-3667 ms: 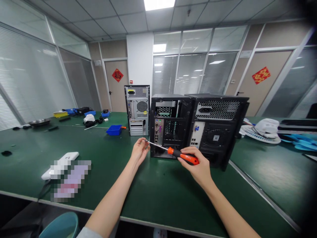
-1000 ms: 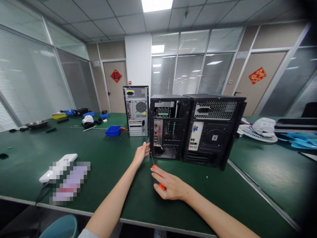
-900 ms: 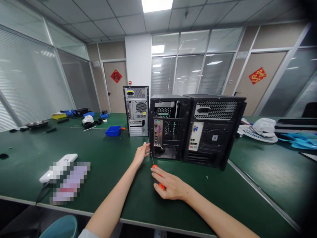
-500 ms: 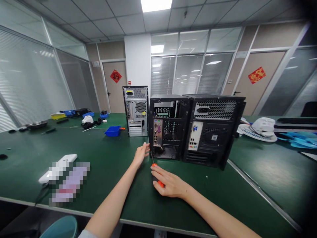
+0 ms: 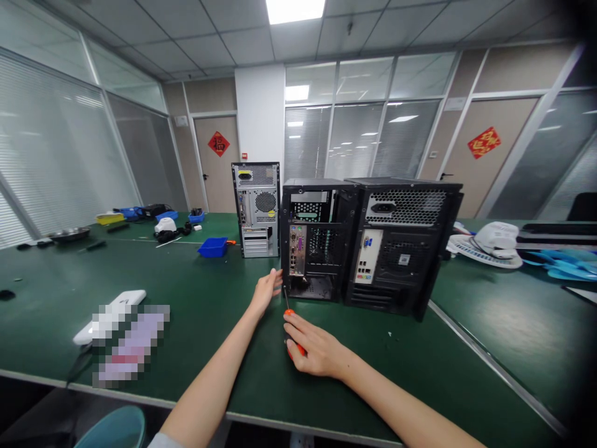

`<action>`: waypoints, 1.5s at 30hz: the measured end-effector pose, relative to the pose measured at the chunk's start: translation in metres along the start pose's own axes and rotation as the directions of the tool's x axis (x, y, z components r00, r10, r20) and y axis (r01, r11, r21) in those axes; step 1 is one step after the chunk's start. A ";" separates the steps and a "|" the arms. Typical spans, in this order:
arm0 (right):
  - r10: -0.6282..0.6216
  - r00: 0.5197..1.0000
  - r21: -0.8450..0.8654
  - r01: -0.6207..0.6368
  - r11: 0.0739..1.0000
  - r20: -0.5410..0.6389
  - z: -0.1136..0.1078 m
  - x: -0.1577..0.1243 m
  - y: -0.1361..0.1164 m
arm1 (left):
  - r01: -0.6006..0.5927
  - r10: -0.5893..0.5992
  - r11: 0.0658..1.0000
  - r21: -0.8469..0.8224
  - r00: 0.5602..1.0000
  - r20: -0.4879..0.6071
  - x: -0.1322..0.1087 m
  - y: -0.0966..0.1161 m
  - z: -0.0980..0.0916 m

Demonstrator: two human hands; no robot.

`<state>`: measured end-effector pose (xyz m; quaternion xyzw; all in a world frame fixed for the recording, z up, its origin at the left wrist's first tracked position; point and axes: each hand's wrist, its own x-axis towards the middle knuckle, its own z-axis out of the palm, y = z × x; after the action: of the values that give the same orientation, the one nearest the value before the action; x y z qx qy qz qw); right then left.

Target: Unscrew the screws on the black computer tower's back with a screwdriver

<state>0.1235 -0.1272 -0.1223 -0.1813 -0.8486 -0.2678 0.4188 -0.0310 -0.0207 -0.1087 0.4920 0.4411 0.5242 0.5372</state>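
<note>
Two black computer cases stand side by side on the green table [image 5: 224,323], rear panels facing me: the left case [image 5: 317,239] and the right case [image 5: 403,239]. My left hand [image 5: 267,289] rests against the lower left corner of the left case, fingers together and pressed to its edge. My right hand [image 5: 314,350] is wrapped round the orange handle of a screwdriver [image 5: 290,317], whose thin shaft points up toward the bottom left corner of that case. The screwdriver tip is close to my left fingertips.
A silver computer case [image 5: 257,208] stands behind, with a blue bin [image 5: 213,246] to its left. A white device [image 5: 112,305] and a blurred patch lie at the near left. A white fan part [image 5: 494,244] and blue pieces [image 5: 566,264] lie at the right. More bins and tools sit far left.
Since 3.7 s ago my right hand has come down with the screwdriver from mid-air to the table by the case corner, and my left hand has moved onto the case edge. Little has shifted over the last second.
</note>
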 end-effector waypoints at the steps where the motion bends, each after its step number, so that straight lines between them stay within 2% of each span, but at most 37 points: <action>1: -0.004 1.000 -0.005 0.004 1.000 0.013 0.002 -0.001 -0.001 | 0.001 -0.001 1.000 -0.002 1.000 0.003 0.000 0.000 0.000; 8: -0.140 0.981 -0.018 0.143 0.990 0.133 0.005 -0.004 0.002 | 0.012 -0.012 1.000 -0.008 1.000 0.014 -0.003 0.003 -0.001; 10: -0.225 0.945 -0.044 0.242 0.969 0.236 0.001 0.003 0.004 | 0.010 -0.009 1.000 -0.005 1.000 0.016 -0.004 0.004 -0.001; 12: -0.292 0.884 -0.068 0.339 0.938 0.365 -0.004 0.012 0.004 | 0.005 -0.005 1.000 -0.004 1.000 0.017 -0.004 0.004 -0.001; 15: -0.353 0.831 -0.039 0.407 0.912 0.431 -0.012 0.026 0.003 | 0.004 -0.004 1.000 -0.008 1.000 0.017 -0.004 0.003 -0.002; 18: -0.410 0.792 -0.006 0.463 0.887 0.453 -0.016 0.033 0.003 | 0.002 -0.002 1.000 -0.016 1.000 0.025 -0.003 0.002 -0.003; 22: -0.515 0.764 0.033 0.547 0.837 0.389 -0.010 0.028 0.008 | -0.002 0.003 1.000 -0.025 0.999 0.035 -0.003 0.002 -0.003; 29: -0.560 0.768 0.044 0.577 0.815 0.311 -0.001 0.020 0.016 | 0.010 -0.009 1.000 -0.026 0.999 0.033 -0.003 0.002 -0.004; 45: -0.485 0.839 0.122 0.470 0.874 0.248 0.018 0.026 0.018 | 0.001 0.001 1.000 -0.030 0.999 0.053 -0.005 0.002 -0.004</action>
<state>0.1065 -0.1004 -0.1046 0.0128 -0.9232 -0.3122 0.2239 -0.0358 -0.0256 -0.1070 0.4977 0.4188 0.5174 0.5561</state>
